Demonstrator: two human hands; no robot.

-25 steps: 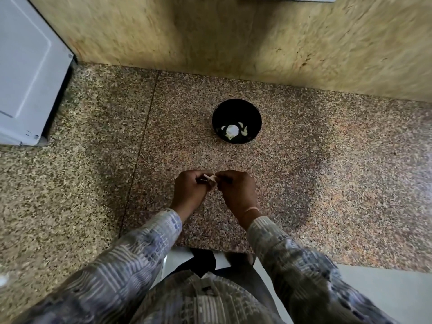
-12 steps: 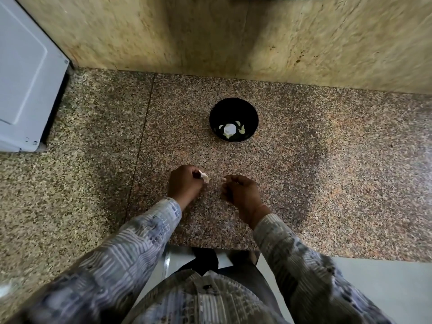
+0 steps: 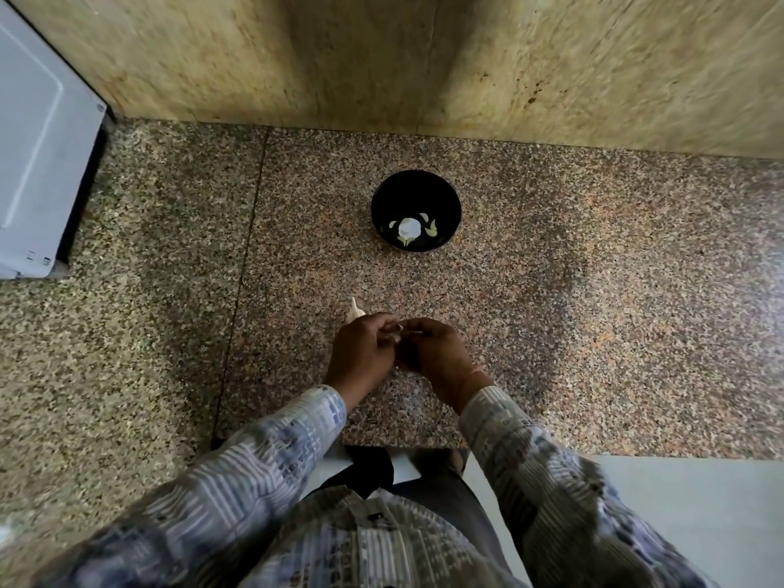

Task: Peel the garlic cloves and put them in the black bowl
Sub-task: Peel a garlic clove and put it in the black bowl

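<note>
Speckled granite counter (image 3: 572,311) runs under both hands, which meet knuckle to knuckle near its front edge. The left hand (image 3: 362,354) and right hand (image 3: 437,354) have their fingers curled inward and pinch a small pale garlic clove (image 3: 398,333) between their fingertips; most of it is hidden by the fingers. Just beyond the left hand's knuckles a pale pointed piece (image 3: 354,312) lies on the stone, though I cannot tell whether it is skin or clove. Farther out, straight ahead of the hands, stands the black bowl (image 3: 418,186) with white garlic pieces (image 3: 409,227) on its bottom. Well off to the left sits a white appliance (image 3: 34,154), and behind everything rises a beige stone wall (image 3: 551,70).
</note>
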